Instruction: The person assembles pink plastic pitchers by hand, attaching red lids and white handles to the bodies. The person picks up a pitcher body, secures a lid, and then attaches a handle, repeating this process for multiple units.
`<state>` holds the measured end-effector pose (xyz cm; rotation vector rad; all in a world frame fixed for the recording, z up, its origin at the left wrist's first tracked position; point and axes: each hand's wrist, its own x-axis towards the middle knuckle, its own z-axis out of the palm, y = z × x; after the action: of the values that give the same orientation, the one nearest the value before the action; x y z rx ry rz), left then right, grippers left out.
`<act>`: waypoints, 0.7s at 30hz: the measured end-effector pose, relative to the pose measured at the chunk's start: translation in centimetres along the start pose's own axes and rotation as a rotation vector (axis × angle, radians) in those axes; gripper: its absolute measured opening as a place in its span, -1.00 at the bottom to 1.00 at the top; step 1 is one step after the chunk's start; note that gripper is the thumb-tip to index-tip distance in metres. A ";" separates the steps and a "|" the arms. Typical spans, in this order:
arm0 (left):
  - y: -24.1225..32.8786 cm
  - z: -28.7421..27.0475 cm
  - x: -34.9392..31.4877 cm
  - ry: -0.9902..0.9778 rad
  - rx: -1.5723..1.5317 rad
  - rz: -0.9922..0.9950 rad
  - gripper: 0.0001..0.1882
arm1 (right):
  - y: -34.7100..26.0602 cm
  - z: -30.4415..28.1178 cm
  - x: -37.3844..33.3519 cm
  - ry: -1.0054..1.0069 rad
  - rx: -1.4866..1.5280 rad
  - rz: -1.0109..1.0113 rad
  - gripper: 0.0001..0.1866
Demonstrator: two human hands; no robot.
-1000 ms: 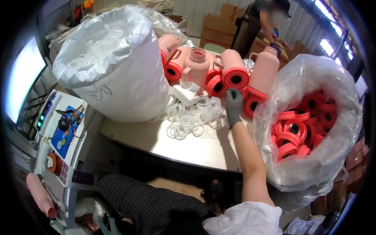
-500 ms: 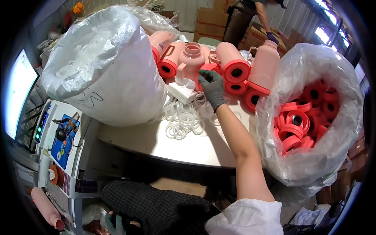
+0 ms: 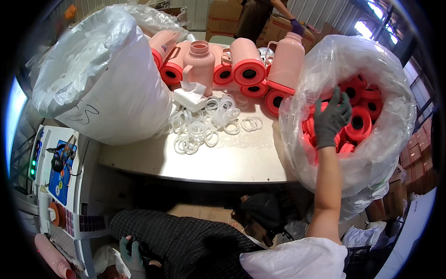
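Note:
My right hand (image 3: 331, 122), in a grey glove, hovers over the mouth of a clear plastic bag (image 3: 297, 111), its fingers spread and nothing visible in them. Beneath and around it, several red ring-shaped caps (image 3: 357, 122) with dark centres fill the bag. Low on the left, my left hand (image 3: 132, 255) rests by my dark checked trousers. It is gloved with bare fingertips, the fingers apart and only partly seen; I make out nothing in it. Several pink jugs (image 3: 245, 51) with red bases stand or lie along the back of the table.
Translucent white rings (image 3: 197, 132) lie heaped on the white table (image 3: 223, 165), beside a tissue pack (image 3: 189, 97). A large white woven sack (image 3: 125, 88) stands left. Pliers (image 3: 69, 146) lie on a side bench. Behind the table, another person's gloved hand (image 3: 296, 28) reaches toward cardboard boxes.
My right hand has moved from the jugs at the table's middle rightward to the bag of red caps, and its fingers have spread. The view has shifted right. My left hand stays low.

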<state>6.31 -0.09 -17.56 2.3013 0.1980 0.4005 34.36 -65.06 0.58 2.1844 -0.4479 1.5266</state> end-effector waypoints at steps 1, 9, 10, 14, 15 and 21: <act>0.7 0.3 0.2 0.017 0.016 0.051 -0.73 | -0.7 1.3 -1.4 0.056 0.200 -0.031 -0.54; 1.3 -4.6 -0.4 -0.248 0.249 0.116 -0.55 | -16.5 15.5 -15.9 -0.544 0.425 0.342 -0.09; 0.9 -5.1 -1.1 -0.200 0.282 0.170 -0.57 | -15.7 17.0 -16.3 -0.731 0.500 0.450 -0.06; 0.3 -3.5 -1.5 -0.114 0.083 -0.089 -0.65 | -10.2 20.2 -18.2 -0.609 0.417 0.314 -0.16; 0.4 -3.5 -2.1 -0.083 0.062 -0.131 -0.67 | -10.4 20.4 -17.9 -0.634 0.330 0.215 -0.21; -3.5 -2.5 -2.8 -0.211 -0.302 -0.567 -0.65 | -10.9 17.4 -16.5 -0.647 0.684 0.432 -0.44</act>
<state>2.71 3.27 -19.06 1.8703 0.6183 -0.0984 48.02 -64.62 -21.92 3.3178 -0.7080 1.2368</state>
